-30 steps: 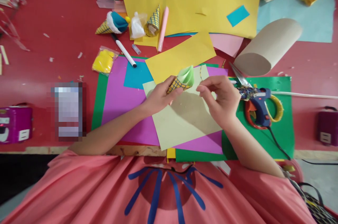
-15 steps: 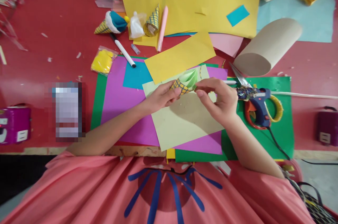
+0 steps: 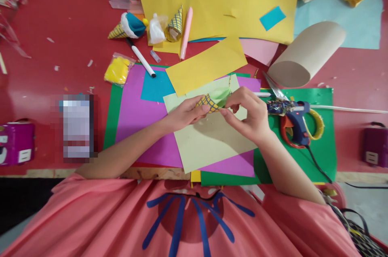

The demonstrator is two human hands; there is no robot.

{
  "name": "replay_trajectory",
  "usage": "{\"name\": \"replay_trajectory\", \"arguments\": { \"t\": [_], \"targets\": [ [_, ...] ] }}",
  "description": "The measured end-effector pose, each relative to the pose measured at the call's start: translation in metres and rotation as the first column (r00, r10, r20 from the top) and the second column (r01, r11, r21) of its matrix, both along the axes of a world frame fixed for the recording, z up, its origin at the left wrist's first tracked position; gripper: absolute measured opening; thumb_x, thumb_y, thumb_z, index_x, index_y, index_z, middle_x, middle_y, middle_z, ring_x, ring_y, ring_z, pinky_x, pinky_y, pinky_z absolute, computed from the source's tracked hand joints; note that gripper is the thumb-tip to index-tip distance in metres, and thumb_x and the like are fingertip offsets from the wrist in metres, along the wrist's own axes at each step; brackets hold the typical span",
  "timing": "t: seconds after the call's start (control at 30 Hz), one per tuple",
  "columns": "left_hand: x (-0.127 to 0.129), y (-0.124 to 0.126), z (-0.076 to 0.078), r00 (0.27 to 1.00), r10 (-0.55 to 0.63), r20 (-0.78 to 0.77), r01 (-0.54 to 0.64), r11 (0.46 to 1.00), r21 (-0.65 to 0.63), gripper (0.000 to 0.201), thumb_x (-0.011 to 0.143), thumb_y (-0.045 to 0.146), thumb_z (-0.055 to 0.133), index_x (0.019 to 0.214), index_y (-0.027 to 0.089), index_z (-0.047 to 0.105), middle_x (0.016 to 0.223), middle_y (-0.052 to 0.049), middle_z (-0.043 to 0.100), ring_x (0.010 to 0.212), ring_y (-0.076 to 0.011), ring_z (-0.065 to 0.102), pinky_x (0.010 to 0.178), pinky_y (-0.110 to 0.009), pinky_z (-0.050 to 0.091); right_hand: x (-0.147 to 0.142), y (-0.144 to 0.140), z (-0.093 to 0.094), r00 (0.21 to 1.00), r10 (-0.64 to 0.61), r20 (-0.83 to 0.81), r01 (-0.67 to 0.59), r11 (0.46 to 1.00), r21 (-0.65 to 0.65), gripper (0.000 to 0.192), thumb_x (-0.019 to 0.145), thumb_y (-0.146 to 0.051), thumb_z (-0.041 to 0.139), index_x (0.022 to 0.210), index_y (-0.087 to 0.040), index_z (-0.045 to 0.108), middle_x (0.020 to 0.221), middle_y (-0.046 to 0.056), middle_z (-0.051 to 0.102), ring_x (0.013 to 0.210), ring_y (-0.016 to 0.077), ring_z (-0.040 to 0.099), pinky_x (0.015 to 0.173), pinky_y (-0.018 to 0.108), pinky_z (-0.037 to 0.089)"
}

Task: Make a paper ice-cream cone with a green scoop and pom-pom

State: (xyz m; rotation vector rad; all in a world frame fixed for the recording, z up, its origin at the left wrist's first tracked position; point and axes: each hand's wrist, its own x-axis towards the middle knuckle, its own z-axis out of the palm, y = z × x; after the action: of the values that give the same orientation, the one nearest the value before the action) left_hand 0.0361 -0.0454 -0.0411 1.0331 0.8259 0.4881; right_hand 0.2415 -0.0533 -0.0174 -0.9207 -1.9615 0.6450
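Note:
My left hand (image 3: 185,114) grips a small yellow paper cone (image 3: 207,102) with a blue grid pattern. A folded light green paper piece (image 3: 220,94) sticks out of the cone's mouth. My right hand (image 3: 249,116) pinches that green piece from the right, thumb and fingers closed on it. Both hands hover over a pale green sheet (image 3: 209,140) that lies on a purple sheet (image 3: 133,115) and a green sheet (image 3: 324,152).
A blue glue gun (image 3: 295,117) lies on scissors with red and yellow handles (image 3: 315,127) to the right. A cardboard roll (image 3: 306,53), yellow sheets (image 3: 224,2), finished cones (image 3: 129,26), a marker (image 3: 142,60) and a yellow packet (image 3: 117,70) lie farther back on the red table.
My right hand moved left onto the green piece and pressed it down into the cone. The green piece now looks flatter and lower. My left hand stayed on the cone.

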Motion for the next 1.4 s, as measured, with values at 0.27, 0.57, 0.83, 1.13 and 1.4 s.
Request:
{"name": "replay_trajectory", "arguments": {
  "t": [0.27, 0.57, 0.83, 1.13, 1.4],
  "targets": [
    [0.000, -0.001, -0.002, 1.000, 0.020, -0.024, -0.018, 0.997, 0.081, 0.050, 0.081, 0.069, 0.058, 0.087, 0.020, 0.046, 0.063, 0.007, 0.037, 0.045, -0.0030, 0.026, 0.041, -0.020, 0.022, -0.004, -0.001, 0.004, 0.999, -0.021, 0.031, 0.022, 1.000, -0.022, 0.003, 0.084, -0.024, 0.064, 0.086, -0.022, 0.063, 0.077, 0.000, 0.053, 0.064, 0.0113, 0.051, 0.057, 0.028, 0.042],
    [-0.001, -0.002, -0.007, 0.995, 0.085, -0.056, -0.074, 0.982, 0.172, 0.046, 0.084, 0.066, 0.055, 0.092, 0.021, 0.050, 0.064, 0.006, 0.039, 0.047, -0.0048, 0.030, 0.044, -0.021, 0.025, -0.008, -0.005, 0.001, 0.996, -0.094, -0.002, 0.093, 0.991, -0.097, 0.006, 0.086, -0.021, 0.064, 0.088, -0.024, 0.069, 0.072, -0.002, 0.050, 0.058, 0.0094, 0.046, 0.057, 0.027, 0.043],
    [-0.003, -0.001, -0.010, 0.969, 0.170, -0.178, -0.090, 0.917, 0.389, 0.051, 0.088, 0.066, 0.048, 0.114, 0.022, 0.053, 0.069, 0.002, 0.050, 0.061, -0.0114, 0.048, 0.054, -0.023, 0.038, -0.010, -0.006, 0.002, 0.995, -0.090, -0.033, 0.081, 0.977, -0.198, 0.009, 0.085, -0.020, 0.066, 0.094, -0.022, 0.068, 0.067, -0.005, 0.045, 0.057, 0.0082, 0.044, 0.057, 0.024, 0.041],
    [-0.004, -0.001, -0.009, 0.929, 0.207, -0.305, 0.010, 0.812, 0.583, 0.049, 0.091, 0.064, 0.045, 0.110, 0.019, 0.054, 0.089, -0.003, 0.062, 0.077, -0.0143, 0.058, 0.069, -0.025, 0.045, -0.014, -0.011, -0.006, 0.988, -0.151, -0.005, 0.148, 0.971, -0.188, 0.005, 0.084, -0.017, 0.066, 0.083, -0.020, 0.062, 0.060, -0.007, 0.049, 0.052, 0.0062, 0.045, 0.051, 0.020, 0.039],
    [-0.004, 0.001, -0.007, 0.935, 0.196, -0.296, 0.004, 0.828, 0.560, 0.048, 0.092, 0.061, 0.046, 0.113, 0.019, 0.052, 0.097, -0.003, 0.064, 0.085, -0.0139, 0.060, 0.072, -0.023, 0.043, -0.018, -0.016, -0.010, 0.977, -0.213, -0.003, 0.210, 0.967, -0.147, 0.010, 0.086, -0.016, 0.060, 0.092, -0.023, 0.065, 0.059, -0.007, 0.051, 0.050, 0.0069, 0.048, 0.050, 0.020, 0.043]
  ]
}}
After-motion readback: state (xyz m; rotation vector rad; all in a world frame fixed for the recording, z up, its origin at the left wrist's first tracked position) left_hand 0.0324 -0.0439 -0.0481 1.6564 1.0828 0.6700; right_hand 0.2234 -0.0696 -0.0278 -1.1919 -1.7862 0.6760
